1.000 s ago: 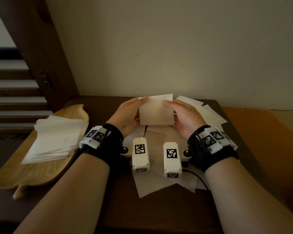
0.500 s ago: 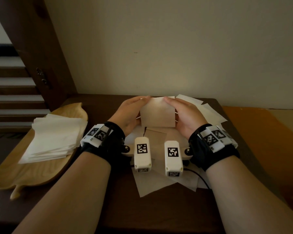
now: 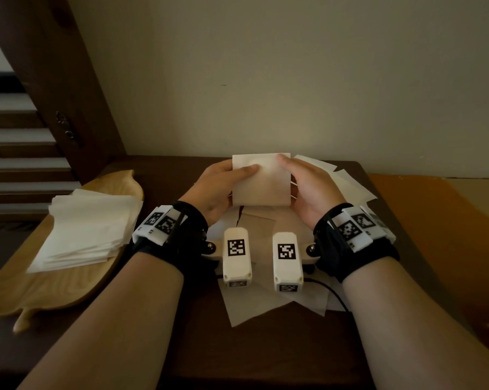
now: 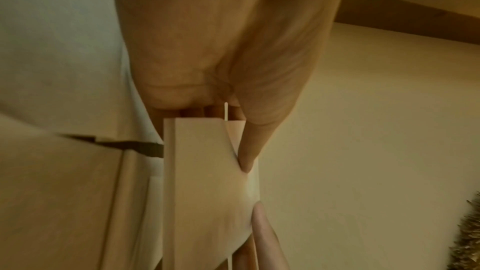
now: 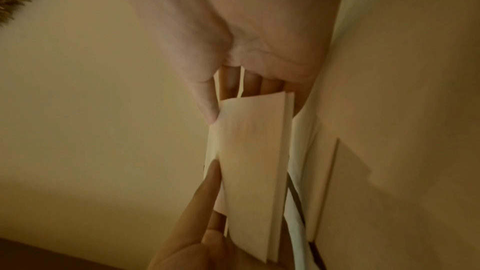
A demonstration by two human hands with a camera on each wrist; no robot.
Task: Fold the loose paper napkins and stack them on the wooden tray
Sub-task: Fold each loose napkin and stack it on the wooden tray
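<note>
A folded white paper napkin (image 3: 261, 181) stands upright above the table's middle, held between both hands. My left hand (image 3: 223, 184) pinches its left edge, thumb across the front face. My right hand (image 3: 302, 181) pinches the right edge, thumb at the top corner. The left wrist view shows the napkin (image 4: 207, 182) edge-on with my thumb pressed into it; the right wrist view shows the same napkin (image 5: 249, 161) pinched by my thumb. A leaf-shaped wooden tray (image 3: 54, 288) at the left carries a stack of folded napkins (image 3: 88, 229). Loose napkins (image 3: 263, 302) lie under and behind my hands.
The dark wooden table (image 3: 266, 347) meets a plain wall at the back. Dark stairs (image 3: 18, 153) rise at the far left. An orange surface (image 3: 440, 249) lies to the right of the table. A black cable (image 3: 330, 294) runs over the loose napkins near my right wrist.
My left thumb has slid rightward across the napkin's front face. Both hands keep hold of the napkin in about the same place.
</note>
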